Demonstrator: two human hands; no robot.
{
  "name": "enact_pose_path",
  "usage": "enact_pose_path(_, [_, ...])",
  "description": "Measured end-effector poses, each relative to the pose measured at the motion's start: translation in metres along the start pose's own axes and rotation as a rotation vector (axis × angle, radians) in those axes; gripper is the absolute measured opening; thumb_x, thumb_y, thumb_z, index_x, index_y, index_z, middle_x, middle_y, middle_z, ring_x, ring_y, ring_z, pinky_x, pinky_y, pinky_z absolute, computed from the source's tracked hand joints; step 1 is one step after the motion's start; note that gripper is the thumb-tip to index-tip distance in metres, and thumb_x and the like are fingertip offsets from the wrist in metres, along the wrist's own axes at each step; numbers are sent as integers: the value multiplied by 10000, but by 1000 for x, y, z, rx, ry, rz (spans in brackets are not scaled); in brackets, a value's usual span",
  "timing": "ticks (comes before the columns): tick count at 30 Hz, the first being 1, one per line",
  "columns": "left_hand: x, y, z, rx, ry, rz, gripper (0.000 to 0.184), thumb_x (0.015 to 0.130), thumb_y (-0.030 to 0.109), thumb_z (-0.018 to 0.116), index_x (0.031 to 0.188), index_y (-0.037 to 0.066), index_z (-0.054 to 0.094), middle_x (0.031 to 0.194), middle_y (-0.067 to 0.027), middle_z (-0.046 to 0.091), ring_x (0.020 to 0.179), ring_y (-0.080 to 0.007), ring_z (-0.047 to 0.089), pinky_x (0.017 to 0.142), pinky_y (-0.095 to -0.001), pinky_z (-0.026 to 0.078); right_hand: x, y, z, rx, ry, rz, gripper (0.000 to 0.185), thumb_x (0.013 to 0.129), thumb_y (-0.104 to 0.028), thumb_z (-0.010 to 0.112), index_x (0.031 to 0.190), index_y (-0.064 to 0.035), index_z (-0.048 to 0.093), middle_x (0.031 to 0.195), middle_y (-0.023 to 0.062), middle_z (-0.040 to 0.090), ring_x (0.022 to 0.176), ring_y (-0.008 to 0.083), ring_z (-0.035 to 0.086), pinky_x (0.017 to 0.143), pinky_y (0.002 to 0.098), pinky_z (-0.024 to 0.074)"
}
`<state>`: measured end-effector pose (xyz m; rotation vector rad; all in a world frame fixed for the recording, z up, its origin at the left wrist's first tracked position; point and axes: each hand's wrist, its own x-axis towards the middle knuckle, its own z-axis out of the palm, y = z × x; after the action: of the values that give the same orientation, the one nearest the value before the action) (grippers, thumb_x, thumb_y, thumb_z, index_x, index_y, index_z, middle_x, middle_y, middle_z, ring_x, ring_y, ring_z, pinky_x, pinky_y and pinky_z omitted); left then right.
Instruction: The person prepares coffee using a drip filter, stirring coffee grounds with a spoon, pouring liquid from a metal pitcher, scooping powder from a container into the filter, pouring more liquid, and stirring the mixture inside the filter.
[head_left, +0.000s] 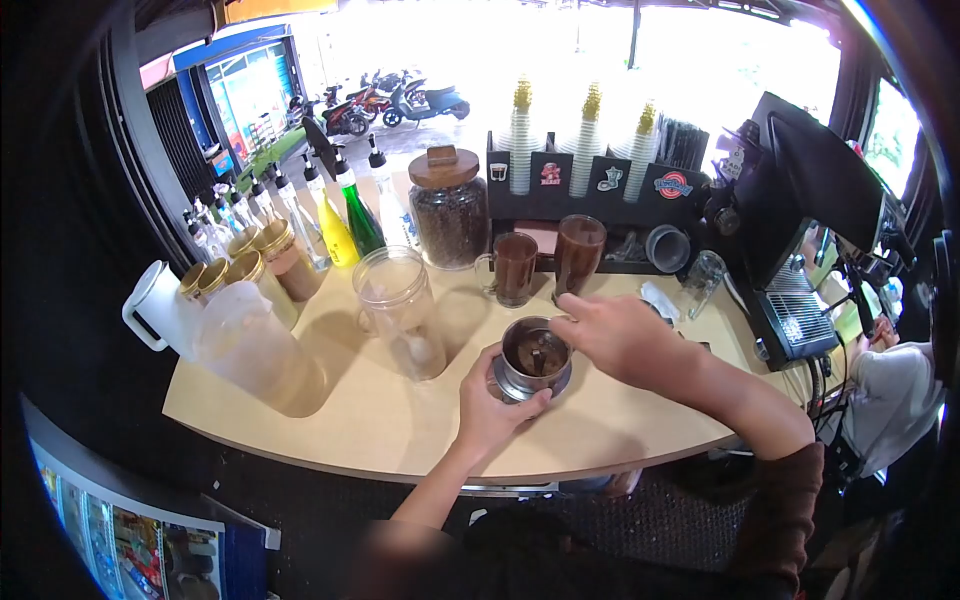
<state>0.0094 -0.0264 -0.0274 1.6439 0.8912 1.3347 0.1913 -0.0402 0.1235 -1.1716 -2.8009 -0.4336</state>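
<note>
A metal drip coffee filter with a wide flange stands near the middle of the counter. Dark brown contents and a small post show inside it. My left hand is wrapped around its lower side, thumb along the front. Just above the right rim, my right hand is closed in a pinch; what its fingers hold, if anything, is hidden. Behind the filter are a glass mug and a taller glass, both filled with brown drink. Left of my hands stands a clear plastic jar with a white scoop inside.
A frosted pitcher and several gold-rimmed jars stand left. Pump bottles and a wooden-lidded jar of beans line the back, beside a black cup holder. An espresso machine is right; another person's sleeve shows beyond.
</note>
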Motion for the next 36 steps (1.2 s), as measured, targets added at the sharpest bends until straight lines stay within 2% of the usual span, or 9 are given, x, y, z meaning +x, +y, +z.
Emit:
enact_pose_path(5, [1,-2,1,-5,11,-5,658,633,246,854,1153,-2,536,1051,-103,637,996,-181,613,904,-333,469,0,5,-10,120,-89,-51,165,793,-80,559,945,-22,586,908,112,560,822,276,644,672,378,536])
enact_pose_path(8, [2,-4,2,-14,23,3,656,631,249,855,1149,-2,541,1042,-98,641,985,-181,617,898,-331,470,4,7,-2,77,-20,-44,150,796,-73,549,928,-18,594,910,114,565,832,283,645,695,384,533])
enact_pose_path(11, [2,-4,1,-10,-2,1,704,620,232,858,1181,-25,517,1069,-140,630,1010,-208,618,890,-329,482,1,6,-16,166,-114,-56,125,795,-75,548,894,-22,604,892,109,573,838,280,646,691,393,530])
enact_pose_path(14, [2,-7,0,-4,-8,15,701,621,232,857,1181,-23,519,1064,-137,634,1003,-206,620,890,-327,482,8,9,-6,31,-7,-40,110,794,-78,549,866,-20,610,875,106,583,833,286,647,684,391,528])
enact_pose_path(24, [8,3,-7,-29,-59,-57,681,622,219,853,1182,4,532,1070,-113,631,1026,-203,608,926,-333,456,11,9,-5,75,-57,-54,124,793,-85,553,875,-12,611,865,120,582,791,298,650,661,399,525])
enact_pose_path(27, [17,-2,-18,-12,-143,0,704,603,229,856,1188,9,530,1154,-123,579,1121,-234,555,976,-355,422,12,8,-5,72,-34,-34,124,795,-83,555,868,-5,617,881,128,589,775,300,655,655,400,531])
enact_pose_path(29, [23,0,-25,209,-183,154,721,603,246,850,1201,10,523,1249,-141,500,1200,-276,485,1024,-391,379,15,-2,-1,60,-111,35,142,751,-19,559,890,0,585,891,122,560,849,306,627,698,418,513])
enact_pose_path(33, [13,13,-18,378,-99,251,697,620,264,837,1192,17,525,1276,-158,457,1180,-319,476,1001,-427,385,9,-9,-10,80,-215,115,161,752,-12,560,911,9,575,902,125,560,842,299,632,703,400,521])
enact_pose_path(36, [9,23,-3,347,39,244,676,621,280,839,1169,27,535,1218,-148,494,1113,-328,506,952,-446,393,9,-16,-4,29,-100,92,147,782,-108,601,857,13,639,915,136,604,794,293,671,668,387,556])
